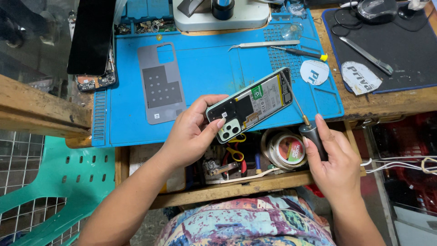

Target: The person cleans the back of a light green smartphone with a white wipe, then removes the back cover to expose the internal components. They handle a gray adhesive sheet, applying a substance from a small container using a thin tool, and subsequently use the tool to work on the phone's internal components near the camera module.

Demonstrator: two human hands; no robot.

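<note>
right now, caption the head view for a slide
Left hand holds an opened phone while right hand applies a screwdriver.

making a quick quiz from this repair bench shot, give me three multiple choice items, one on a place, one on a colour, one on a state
1. Where does the grey back cover lie?
A. on the blue mat
B. in the open drawer
C. on the green chair

2. What colour is the tip of the small screwdriver lying on the mat?
A. red
B. yellow
C. white

3. What state is the phone in the left hand?
A. sealed, screen up
B. opened, insides showing
C. snapped in half

Answers:
1 A, the cover lies flat on the mat, left of the hands.
2 B, its end cap near the mat's right side is yellow.
3 B, the battery and camera module are bare, and the right hand holds a screwdriver with its tip at the phone's upper end.
</note>
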